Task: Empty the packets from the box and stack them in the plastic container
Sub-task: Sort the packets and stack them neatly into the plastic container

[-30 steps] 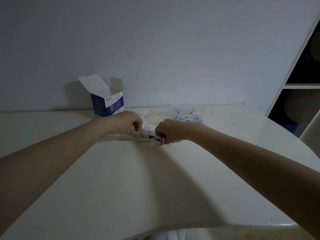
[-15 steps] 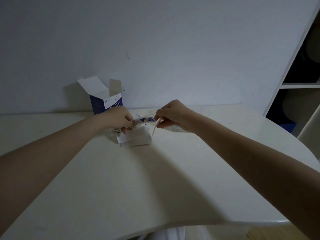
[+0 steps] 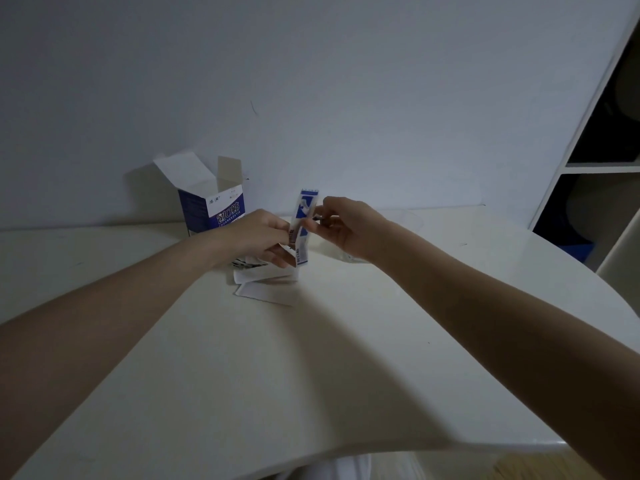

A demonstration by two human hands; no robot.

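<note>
A slim blue-and-white packet (image 3: 304,226) stands upright between my hands, above the table. My right hand (image 3: 341,225) pinches its upper part and my left hand (image 3: 261,237) pinches its lower part. Under my left hand lie several white packets and a folded white sheet (image 3: 266,289) on the table. The open blue-and-white box (image 3: 214,202) stands upright behind my left hand, flaps up. The clear plastic container (image 3: 412,220) sits behind my right hand, mostly hidden by it.
The white table (image 3: 311,375) has a rounded front edge close to me and meets the wall at the back. A white shelf unit (image 3: 602,168) with dark compartments stands at the far right.
Both hands have lifted from the packet pile. The packet that my right hand held low and slanted now stands upright, higher, between both hands.
</note>
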